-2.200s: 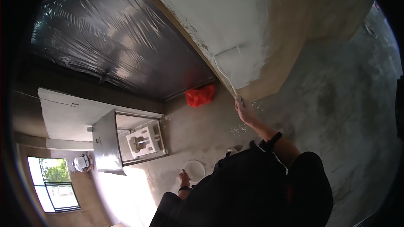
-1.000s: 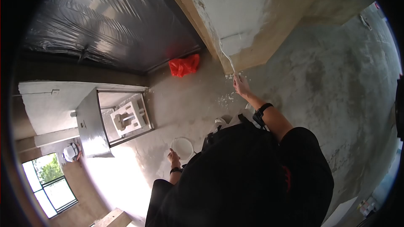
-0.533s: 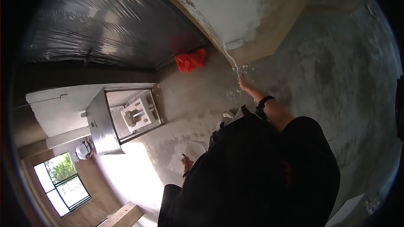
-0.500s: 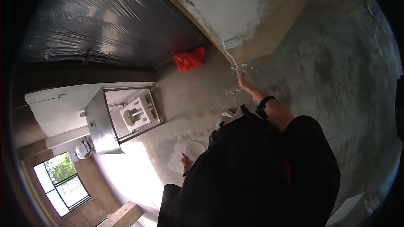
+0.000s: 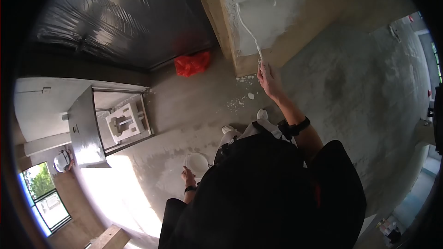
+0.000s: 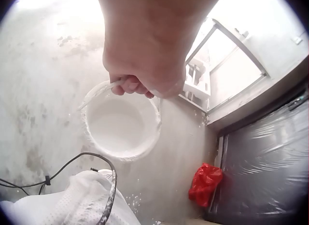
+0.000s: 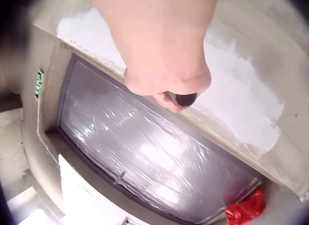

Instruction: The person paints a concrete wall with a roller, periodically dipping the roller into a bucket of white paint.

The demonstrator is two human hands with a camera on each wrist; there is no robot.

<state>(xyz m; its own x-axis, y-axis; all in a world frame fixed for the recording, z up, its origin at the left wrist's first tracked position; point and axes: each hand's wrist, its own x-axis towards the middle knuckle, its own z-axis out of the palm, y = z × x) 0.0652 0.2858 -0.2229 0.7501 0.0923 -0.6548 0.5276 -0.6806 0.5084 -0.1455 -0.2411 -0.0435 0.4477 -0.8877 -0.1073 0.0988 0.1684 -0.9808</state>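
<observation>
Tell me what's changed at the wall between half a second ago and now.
The right hand and the roller-like tool it grips have moved up the wall, away from its bottom corner. Nothing was taken hold of or let go. Unchanged: the left hand holds the bucket; the red bag lies on the floor.

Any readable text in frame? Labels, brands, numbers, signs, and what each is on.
No readable text.
Red mark on the black shirt: too small and blurred to read; may not be lettering.
Helmet in the background: too small to tell.
Bucket, tool, red bag: no lettering visible.
</observation>
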